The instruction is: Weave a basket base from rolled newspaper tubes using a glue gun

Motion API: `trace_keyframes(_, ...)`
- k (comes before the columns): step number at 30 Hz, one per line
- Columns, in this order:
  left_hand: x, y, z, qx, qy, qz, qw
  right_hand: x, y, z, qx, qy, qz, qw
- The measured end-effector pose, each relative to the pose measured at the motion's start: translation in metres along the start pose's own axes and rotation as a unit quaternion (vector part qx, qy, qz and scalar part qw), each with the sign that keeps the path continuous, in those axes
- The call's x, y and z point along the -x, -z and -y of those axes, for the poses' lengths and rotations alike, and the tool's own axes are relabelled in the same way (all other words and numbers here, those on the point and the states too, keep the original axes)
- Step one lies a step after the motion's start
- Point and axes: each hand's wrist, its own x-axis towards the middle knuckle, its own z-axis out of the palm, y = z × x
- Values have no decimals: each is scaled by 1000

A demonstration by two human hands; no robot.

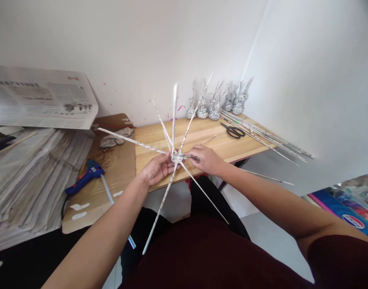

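Note:
Rolled newspaper sticks radiate like spokes from a small woven paper base (177,157), held in the air over the table's front edge. My left hand (160,166) supports this base from the left and below, its fingers curled round it. On the right side, my right hand (206,159) pinches a paper strand (190,156) where it meets the base. One long spoke (159,208) points down toward my lap, and another slants down to the right. The other spokes reach up and to the left. My fingertips partly cover the base's rim.
Several woven paper figures (214,109) stand along the wall. Black scissors (234,131) and loose paper sticks (262,136) lie on the right of the wooden table (153,138). On the left are a blue glue gun (89,175), gloves (116,137) and stacked newspapers (36,180).

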Motion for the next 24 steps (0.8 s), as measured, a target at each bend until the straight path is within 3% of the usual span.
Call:
trace_keyframes(9, -4, 9, 11, -59, -50, -98, 992, 0, -9, 1, 13, 12, 27, 999)
trace_keyframes(13, -7, 3, 17, -87, -112, -176, 974, -2, -13, 2, 13, -4, 26, 1000)
trace_keyframes(18, -17, 3, 19, -191, -153, -204, 948, -5, -16, -1, 14, -21, 38, 999)
trace_keyframes(20, -22, 6, 18, -289, -171, -231, 913, -6, -17, 0, 26, -34, 63, 997)
trace_keyframes(24, -28, 12, 9, -500, -230, -279, 787, -10, -20, 2, 73, -64, 120, 988)
